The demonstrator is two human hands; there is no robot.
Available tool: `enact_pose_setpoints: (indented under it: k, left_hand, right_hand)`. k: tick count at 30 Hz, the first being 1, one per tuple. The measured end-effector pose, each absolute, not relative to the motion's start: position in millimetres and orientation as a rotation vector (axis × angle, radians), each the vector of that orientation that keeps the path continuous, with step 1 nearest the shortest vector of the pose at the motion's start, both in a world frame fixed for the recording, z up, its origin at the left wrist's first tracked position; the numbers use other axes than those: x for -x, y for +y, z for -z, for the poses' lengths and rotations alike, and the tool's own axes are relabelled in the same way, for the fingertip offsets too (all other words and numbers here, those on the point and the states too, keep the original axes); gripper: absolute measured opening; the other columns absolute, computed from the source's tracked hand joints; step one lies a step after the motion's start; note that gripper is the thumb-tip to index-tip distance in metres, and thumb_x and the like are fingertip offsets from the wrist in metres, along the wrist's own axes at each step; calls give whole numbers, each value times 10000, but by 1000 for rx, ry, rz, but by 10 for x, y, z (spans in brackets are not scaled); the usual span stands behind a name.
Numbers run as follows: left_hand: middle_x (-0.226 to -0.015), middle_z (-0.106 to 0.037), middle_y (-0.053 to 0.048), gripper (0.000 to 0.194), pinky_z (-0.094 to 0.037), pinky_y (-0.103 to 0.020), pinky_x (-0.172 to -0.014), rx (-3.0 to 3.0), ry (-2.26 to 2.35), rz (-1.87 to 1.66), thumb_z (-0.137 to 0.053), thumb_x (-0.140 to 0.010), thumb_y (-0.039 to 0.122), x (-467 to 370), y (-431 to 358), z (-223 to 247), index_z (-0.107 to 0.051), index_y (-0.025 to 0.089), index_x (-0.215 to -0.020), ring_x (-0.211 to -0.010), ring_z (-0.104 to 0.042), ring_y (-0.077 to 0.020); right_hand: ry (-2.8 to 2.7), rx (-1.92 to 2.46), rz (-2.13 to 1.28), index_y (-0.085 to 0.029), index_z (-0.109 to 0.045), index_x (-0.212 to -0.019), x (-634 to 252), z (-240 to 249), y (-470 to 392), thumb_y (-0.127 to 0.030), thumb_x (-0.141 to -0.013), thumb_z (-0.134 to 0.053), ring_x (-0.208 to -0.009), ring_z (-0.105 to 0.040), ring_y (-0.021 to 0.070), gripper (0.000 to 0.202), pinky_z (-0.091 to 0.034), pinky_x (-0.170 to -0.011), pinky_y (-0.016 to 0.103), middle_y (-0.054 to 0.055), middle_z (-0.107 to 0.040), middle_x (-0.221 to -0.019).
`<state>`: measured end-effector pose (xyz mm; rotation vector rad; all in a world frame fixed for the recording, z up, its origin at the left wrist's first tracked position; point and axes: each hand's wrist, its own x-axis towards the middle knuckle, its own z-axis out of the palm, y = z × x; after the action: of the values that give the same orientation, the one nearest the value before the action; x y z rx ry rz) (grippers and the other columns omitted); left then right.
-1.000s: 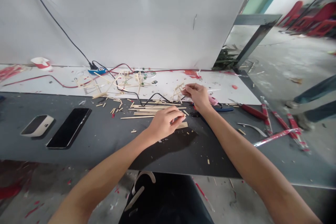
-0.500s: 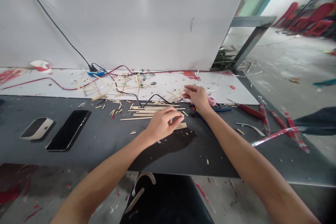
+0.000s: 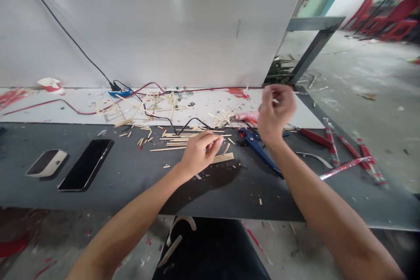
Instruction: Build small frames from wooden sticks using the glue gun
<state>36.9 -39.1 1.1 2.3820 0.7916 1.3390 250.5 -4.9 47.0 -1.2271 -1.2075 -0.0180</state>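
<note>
My left hand (image 3: 200, 154) hovers low over the dark table, thumb and fingertips pressed together; whatever is in the pinch is too small to make out. Just beside its fingertips lies a group of thin wooden sticks (image 3: 223, 157) set side by side, with a short stick (image 3: 226, 148) slanting above it. More loose wooden sticks (image 3: 177, 139) lie behind this hand. My right hand (image 3: 276, 111) is raised, blurred, its fingers curled in; what they hold is unclear. Below it are blue-handled cutters (image 3: 262, 152) and a pink glue gun (image 3: 246, 116), both partly covered.
A phone (image 3: 85, 164) and a small white device (image 3: 47, 163) lie at left. A blue power socket (image 3: 120, 92) with cables stands behind a tangle of sticks (image 3: 164, 104). At right are a red-handled tool (image 3: 315, 138) and red glossy packets (image 3: 349, 167). A white board (image 3: 157, 30) rises behind.
My right hand has lifted up and to the right, away from the sticks near the glue gun, uncovering the gun and the cutters. My left hand has shifted slightly left.
</note>
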Motion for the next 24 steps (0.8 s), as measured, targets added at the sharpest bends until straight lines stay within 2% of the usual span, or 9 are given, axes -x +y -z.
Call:
enact_pose_setpoints:
  k: [2, 3, 5, 8, 11, 12, 14, 18, 24]
  left_hand:
    - [-737, -630, -24, 183, -397, -241, -549, -2358, 813, -1385, -532, -1007, 234, -361, -384, -17, -690, 165, -946, -575, -501, -98]
    - [-732, -626, -23, 185, -395, -241, -551, -2351, 817, -1401, -530, -1009, 234, -356, -382, -21, -687, 164, -940, -576, -499, -99]
    - [-737, -631, -26, 192, -392, -241, -555, -2348, 835, -1422, -526, -1012, 240, -344, -378, -32, -682, 164, -929, -581, -498, -100]
    - [-735, -634, -31, 220, -389, -242, -560, -2356, 913, -1421, -513, -1019, 268, -322, -366, -42, -678, 165, -917, -585, -495, -104]
    - [-713, -612, -25, 243, -398, -247, -583, -2352, 1003, -1394, -509, -1018, 288, -297, -340, -40, -670, 164, -884, -592, -492, -109]
    - [-707, -606, -21, 244, -402, -248, -589, -2348, 1023, -1385, -511, -1016, 290, -289, -328, -37, -668, 166, -876, -594, -493, -110]
    - [-701, -602, -15, 240, -406, -249, -592, -2338, 1047, -1376, -516, -1012, 291, -275, -301, -27, -668, 170, -871, -589, -496, -111]
    - [-720, -634, -18, 233, -404, -246, -566, -2340, 1077, -1363, -524, -1006, 309, -245, -237, 7, -675, 182, -884, -564, -492, -105]
    - [-712, -649, -25, 277, -402, -241, -560, -2345, 1162, -1300, -518, -1006, 347, -184, -153, 47, -692, 171, -881, -558, -494, -106]
  right_hand:
    - [-1040, 1090, 406, -220, -586, -844, -2450, -753, -385, -423, -970, -533, -571, -510, 137, 245, -459, -565, 314, -7, -507, -689]
    - [-969, 1048, 543, -232, -565, -728, -2438, -870, -540, -441, -963, -557, -577, -505, 146, 315, -466, -596, 336, -11, -465, -633]
    - [-951, 1062, 622, -256, -535, -600, -2482, -1012, -749, -450, -963, -557, -583, -517, 178, 412, -468, -616, 368, -13, -369, -547]
    - [-1040, 1231, 607, -266, -498, -567, -2753, -935, -683, -380, -905, -628, -548, -465, 180, 379, -406, -552, 348, -17, -328, -522]
    - [-1519, 1723, 277, -232, -549, -609, -3127, -570, -293, -289, -833, -650, -564, -489, 169, 253, -377, -567, 326, -1, -506, -552]
    - [-1662, 1893, 158, -218, -613, -673, -3231, -423, -156, -319, -803, -678, -586, -528, 184, 177, -385, -583, 327, 16, -588, -592]
    - [-1820, 2133, 19, -184, -710, -791, -3379, -156, 63, -421, -809, -670, -682, -619, 242, 241, -403, -612, 335, 82, -706, -724]
    - [-1909, 2270, -36, -182, -770, -781, -3481, 102, 233, -432, -831, -643, -782, -683, 287, 286, -420, -651, 328, 128, -765, -807]
    - [-1773, 2262, 101, -169, -804, -855, -3576, 61, 233, -382, -864, -644, -812, -697, 295, 266, -444, -709, 344, 144, -780, -854]
